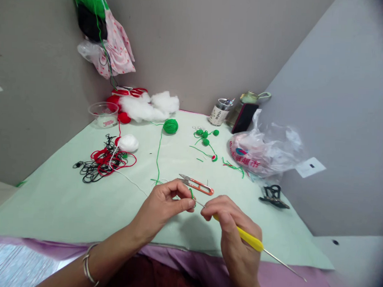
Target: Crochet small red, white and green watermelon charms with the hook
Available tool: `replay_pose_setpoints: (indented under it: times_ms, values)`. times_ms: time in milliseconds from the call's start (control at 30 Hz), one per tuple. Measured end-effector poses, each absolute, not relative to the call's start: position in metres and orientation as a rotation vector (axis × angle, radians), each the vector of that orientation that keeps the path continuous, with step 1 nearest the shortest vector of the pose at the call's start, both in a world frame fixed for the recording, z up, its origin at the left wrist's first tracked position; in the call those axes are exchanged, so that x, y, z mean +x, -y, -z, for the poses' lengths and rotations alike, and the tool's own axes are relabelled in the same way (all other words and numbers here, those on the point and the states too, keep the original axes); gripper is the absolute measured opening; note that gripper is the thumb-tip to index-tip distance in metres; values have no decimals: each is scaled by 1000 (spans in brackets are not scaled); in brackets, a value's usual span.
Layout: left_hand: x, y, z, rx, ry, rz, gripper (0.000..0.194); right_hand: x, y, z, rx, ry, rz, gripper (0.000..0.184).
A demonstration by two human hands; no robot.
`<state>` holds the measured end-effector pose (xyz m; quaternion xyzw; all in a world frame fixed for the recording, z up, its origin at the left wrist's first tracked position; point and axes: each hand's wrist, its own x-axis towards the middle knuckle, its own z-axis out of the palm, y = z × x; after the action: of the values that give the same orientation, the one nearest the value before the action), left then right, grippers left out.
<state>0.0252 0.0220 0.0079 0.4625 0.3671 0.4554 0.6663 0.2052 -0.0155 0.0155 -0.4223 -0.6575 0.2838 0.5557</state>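
Note:
My right hand (pixel 238 231) grips a crochet hook (pixel 250 239) by its yellow handle; one metal end sticks out behind, the other reaches toward my left fingertips. Between the thumb and fingers of my left hand (pixel 169 202) is a small piece of green crochet (pixel 192 194), mostly hidden by the fingers. The hook's tip meets this piece, but the exact stitch is too small to tell. Just beyond my hands lie orange thread snips (pixel 202 187). A green strand runs from a green yarn ball (pixel 170 126) toward my left hand.
Tangled black and red yarn (pixel 97 164) lies left beside a white yarn ball (pixel 128 143). White stuffing (pixel 148 107) and a clear tub (pixel 104 117) stand at the back. Small green crocheted balls (pixel 205 141), a plastic bag (pixel 258 151) and a black clip (pixel 274 196) are to the right.

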Motion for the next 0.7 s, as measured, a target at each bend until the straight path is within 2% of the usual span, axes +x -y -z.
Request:
replay_pose_setpoints:
  times_ms: [700]
  values:
    - [27,-19,-12,1207,-937,-1156,16,203,16,-16,-1026,1569,-637,32]
